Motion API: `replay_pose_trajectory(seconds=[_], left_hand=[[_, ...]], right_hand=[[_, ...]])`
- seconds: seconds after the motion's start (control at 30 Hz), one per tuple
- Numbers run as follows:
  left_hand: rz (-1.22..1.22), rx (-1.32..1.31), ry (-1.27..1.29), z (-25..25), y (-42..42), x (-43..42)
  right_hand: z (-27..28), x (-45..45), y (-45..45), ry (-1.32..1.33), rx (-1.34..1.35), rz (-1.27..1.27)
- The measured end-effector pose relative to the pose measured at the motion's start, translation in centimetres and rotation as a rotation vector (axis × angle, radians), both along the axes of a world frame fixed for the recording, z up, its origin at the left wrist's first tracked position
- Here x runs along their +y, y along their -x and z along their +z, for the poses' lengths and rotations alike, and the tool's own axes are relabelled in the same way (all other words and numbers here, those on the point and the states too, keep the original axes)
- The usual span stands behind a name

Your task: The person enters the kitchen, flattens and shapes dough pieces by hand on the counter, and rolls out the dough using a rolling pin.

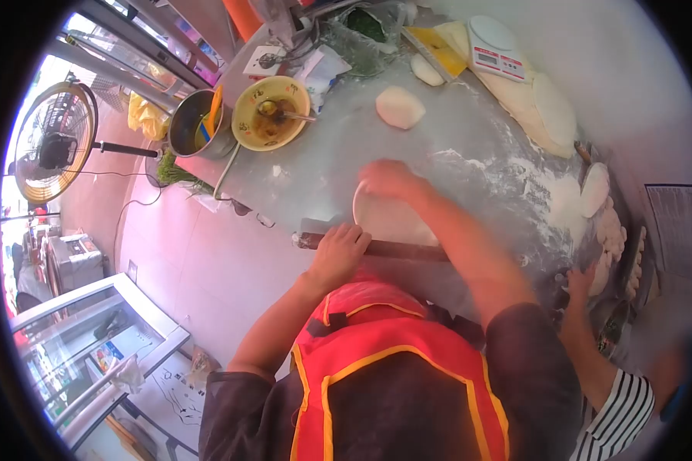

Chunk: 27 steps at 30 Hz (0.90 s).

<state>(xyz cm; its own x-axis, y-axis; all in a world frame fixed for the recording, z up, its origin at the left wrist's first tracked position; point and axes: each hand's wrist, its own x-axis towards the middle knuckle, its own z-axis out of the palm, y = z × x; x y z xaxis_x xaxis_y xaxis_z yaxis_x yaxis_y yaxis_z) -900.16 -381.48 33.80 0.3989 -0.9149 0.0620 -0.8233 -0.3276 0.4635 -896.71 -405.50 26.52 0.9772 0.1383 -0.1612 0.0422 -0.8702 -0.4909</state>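
Note:
My left hand (342, 250) is closed over the left part of a dark rolling pin (407, 250), which lies across the near edge of the steel worktop. Beyond the pin a flattened sheet of dough (392, 219) is spread out, partly hidden by my right forearm. My right hand (392, 178), slightly blurred, is at the far edge of that sheet with its fingers curled down onto it; the fingertips are hidden. A round lump of dough (400, 107) rests farther back on the worktop.
A patterned bowl (303, 94) with brown sauce and a metal pot (178, 138) stand at left. A kitchen scale (496, 50), yellow scraper (436, 52) and large dough slab (552, 115) are at the back. Flour (546, 192) covers the right side, where another person's hand (581, 282) reaches in.

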Motion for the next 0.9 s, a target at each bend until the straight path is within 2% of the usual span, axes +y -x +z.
replay_pose_trajectory(seconds=[0.1, 0.17, 0.23, 0.3, 0.33, 0.4, 0.43, 0.47, 0.57, 0.63, 0.67, 0.73, 0.8, 0.87, 0.9], left_hand=[[0.008, -0.011, -0.019, -0.6, -0.2, 0.1], [0.001, -0.012, -0.027, -0.8, -0.4, -0.3], [-0.016, 0.000, -0.028, -0.8, -1.1, -0.6], [-0.010, -0.011, -0.005, -2.0, -1.9, -1.1], [-0.007, -0.014, 0.003, -2.5, -2.3, -1.4], [0.017, -0.076, 0.069, -2.7, -3.0, -2.6], [0.029, -0.106, 0.102, -2.8, -3.3, -3.1], [0.023, -0.105, 0.056, -4.7, -3.5, -3.1], [0.053, -0.142, -0.048, -5.0, -4.6, -6.6], [0.052, -0.240, -0.149, -5.9, -7.0, -11.2], [0.057, -0.284, -0.104, -5.6, -8.4, -13.9], [0.060, -0.357, -0.006, -4.7, -11.2, -19.6], [0.061, -0.393, 0.079, -5.2, -13.2, -23.3], [0.074, -0.413, 0.168, -5.4, -14.1, -25.6], [0.063, -0.407, 0.114, -5.5, -13.8, -25.0]], right_hand=[[-1.2, -5.3, 0.5, 0.069, -0.055, -0.284], [-0.3, -8.7, 5.5, 0.069, -0.067, -0.660], [0.8, -10.2, 11.5, 0.014, 0.146, -0.711], [2.1, -8.9, 18.9, -0.275, 0.186, -0.803], [3.7, -7.0, 21.4, -0.088, 0.357, -0.926], [2.0, -3.2, 28.3, 0.088, -0.057, -0.937], [2.6, -1.1, 30.1, 0.189, -0.112, -0.908], [3.1, 0.4, 30.4, 0.289, -0.169, -0.877], [1.3, 0.4, 29.1, 0.437, -0.098, -1.032], [0.9, -3.8, 26.6, 0.377, -0.069, -1.094], [1.1, -6.3, 24.7, 0.349, -0.058, -1.127], [2.8, -10.8, 21.4, 0.502, -0.108, -1.082], [1.8, -15.1, 19.2, 0.550, -0.140, -1.135], [1.6, -16.3, 19.0, 0.549, -0.201, -1.125], [1.5, -15.7, 19.4, 0.520, -0.237, -1.089]])
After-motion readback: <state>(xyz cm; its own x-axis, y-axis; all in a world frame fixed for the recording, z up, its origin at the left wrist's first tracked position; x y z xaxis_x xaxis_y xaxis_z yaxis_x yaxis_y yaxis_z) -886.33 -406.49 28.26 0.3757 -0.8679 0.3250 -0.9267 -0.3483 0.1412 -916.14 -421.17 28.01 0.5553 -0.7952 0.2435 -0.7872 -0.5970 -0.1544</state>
